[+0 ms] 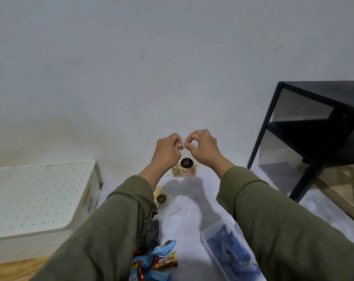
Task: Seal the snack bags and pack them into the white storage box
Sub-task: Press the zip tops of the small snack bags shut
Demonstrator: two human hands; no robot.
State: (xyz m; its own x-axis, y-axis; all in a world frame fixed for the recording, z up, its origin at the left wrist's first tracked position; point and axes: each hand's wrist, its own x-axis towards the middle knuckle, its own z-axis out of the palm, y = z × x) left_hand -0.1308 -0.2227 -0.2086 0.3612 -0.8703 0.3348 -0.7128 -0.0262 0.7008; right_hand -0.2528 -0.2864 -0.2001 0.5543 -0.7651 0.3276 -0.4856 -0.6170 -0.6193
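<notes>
I have both hands raised in front of the wall, fingertips nearly meeting. My left hand point(169, 148) and my right hand point(202, 146) each pinch the top edge of a clear biscuit bag point(184, 169), which hangs between them above the pale tabletop point(192, 211). The bag carries a round black label and holds small cream-coloured biscuits with a few pink ones at the bottom.

Just below my left wrist a second biscuit bag point(160, 196) with the same kind of label lies on the table, partly hidden by my olive sleeve point(111, 230). The white storage box point(36, 201) sits at the left edge of the table with its perforated lid on, well apart from the bag I hold.

Nearer to me, between my forearms, lies a heap of wrapped chocolate snacks point(157, 260) in blue and red wrappers. To its right stands a clear plastic container point(228, 248) filled with blue packets, my right sleeve crossing its far side. A black metal side table point(313, 126) stands to the right, against the wall.
</notes>
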